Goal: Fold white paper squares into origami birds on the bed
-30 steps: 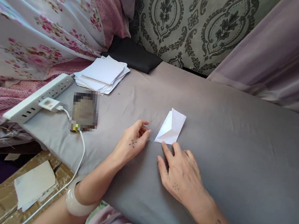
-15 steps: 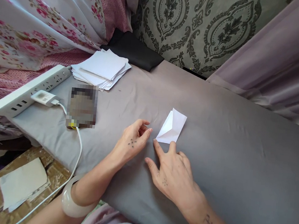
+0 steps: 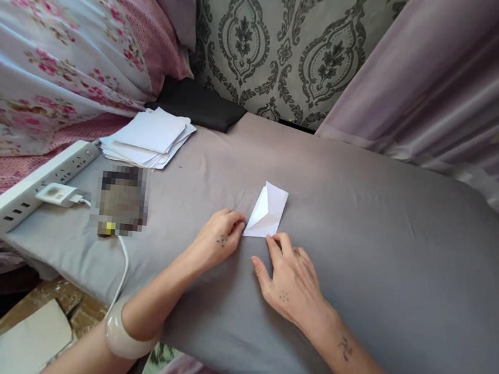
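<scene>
Left hand has moved nearer folded paper, just beyond its bunched fingers; pinch unclear. Right hand: fingers spread. Uneven fingertip pressure could skew paper.

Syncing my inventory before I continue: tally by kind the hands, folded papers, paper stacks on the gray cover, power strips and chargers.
Hands: 2 (left hand, right hand)
Folded paper: 1
Paper stack on gray cover: 1
Power strip: 1
Charger: 1
Total: 6
</scene>
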`<action>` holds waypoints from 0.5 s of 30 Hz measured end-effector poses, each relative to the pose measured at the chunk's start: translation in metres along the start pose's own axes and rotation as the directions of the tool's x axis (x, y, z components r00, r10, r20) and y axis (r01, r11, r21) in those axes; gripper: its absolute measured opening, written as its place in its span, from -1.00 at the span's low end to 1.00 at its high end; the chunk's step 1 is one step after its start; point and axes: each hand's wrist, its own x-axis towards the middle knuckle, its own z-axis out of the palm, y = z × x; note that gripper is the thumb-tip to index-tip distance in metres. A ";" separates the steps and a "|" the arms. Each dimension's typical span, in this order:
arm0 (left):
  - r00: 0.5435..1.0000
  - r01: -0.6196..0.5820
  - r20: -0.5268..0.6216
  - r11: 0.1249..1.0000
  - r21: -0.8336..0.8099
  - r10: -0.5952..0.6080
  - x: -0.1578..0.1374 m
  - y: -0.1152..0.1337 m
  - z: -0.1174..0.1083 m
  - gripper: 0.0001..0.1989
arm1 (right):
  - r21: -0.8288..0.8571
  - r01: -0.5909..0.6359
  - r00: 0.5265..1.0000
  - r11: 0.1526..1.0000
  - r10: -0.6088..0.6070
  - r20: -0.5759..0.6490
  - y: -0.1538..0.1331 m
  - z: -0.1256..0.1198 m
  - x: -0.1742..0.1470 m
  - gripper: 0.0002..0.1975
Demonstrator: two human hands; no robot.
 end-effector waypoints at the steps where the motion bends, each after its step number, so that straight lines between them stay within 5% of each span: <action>1: 1.000 -0.023 0.008 1.000 0.006 0.023 0.001 0.000 0.003 -0.74 | 0.002 -0.001 1.000 1.000 0.002 -0.008 0.002 0.000 -0.001 -0.51; 6: 0.999 -0.046 0.005 0.998 0.038 0.046 0.003 0.004 0.009 -0.75 | 0.047 -0.016 0.999 0.999 0.018 -0.047 0.013 0.002 -0.008 -0.52; 9: 0.999 -0.027 0.041 0.999 -0.017 0.028 0.000 0.015 0.004 -0.70 | 0.231 -0.031 0.995 0.973 0.052 -0.085 0.023 0.004 -0.012 -0.60; 15: 0.950 -0.100 0.276 0.981 -0.166 0.144 -0.013 0.052 -0.002 -0.60 | 0.756 -0.238 0.898 0.609 0.435 -0.068 0.040 0.002 -0.017 -0.52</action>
